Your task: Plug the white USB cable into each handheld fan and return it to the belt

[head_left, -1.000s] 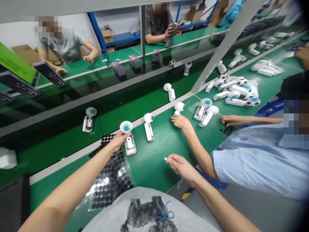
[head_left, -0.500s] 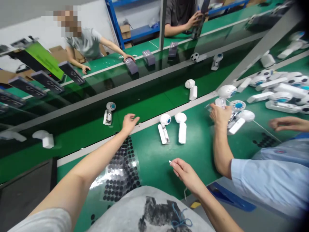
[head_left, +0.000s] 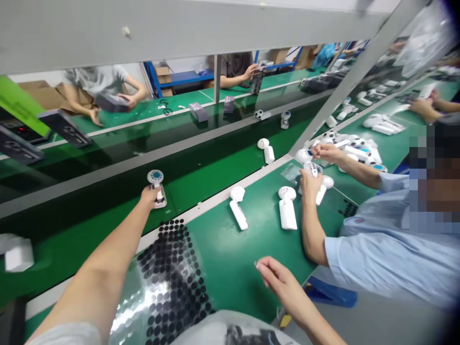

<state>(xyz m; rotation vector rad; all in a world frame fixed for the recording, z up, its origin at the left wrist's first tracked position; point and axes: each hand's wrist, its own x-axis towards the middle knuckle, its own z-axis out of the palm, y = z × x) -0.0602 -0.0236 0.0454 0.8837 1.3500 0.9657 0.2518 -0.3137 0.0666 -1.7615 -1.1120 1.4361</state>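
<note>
My left hand [head_left: 148, 196] reaches over the green belt, its fingers closed on a white device [head_left: 160, 197] with a round head and a blue-dotted ring; part of the body is hidden by the fingers. Above the green table my right hand [head_left: 278, 278] pinches a small whitish piece [head_left: 256, 264], too small to name. Between my arms lies a clear sheet of black round stickers [head_left: 176, 278]. Two similar white devices rest on the table beyond my right hand: one slim and tilted [head_left: 238, 214], the other broader [head_left: 287, 214].
On my right, a co-worker's hands [head_left: 312, 179] handle another white device, with a pile of them [head_left: 354, 148] behind. A metal post [head_left: 345, 86] slants up from the table. Dark boxes [head_left: 199, 112] and more devices [head_left: 266, 149] sit on the lines ahead. A grey beam [head_left: 179, 33] crosses overhead.
My left hand has gone from the belt's near edge to the device on the belt and closed on it. My right hand keeps its pinch. Across the line, a person has lifted a dark box.
</note>
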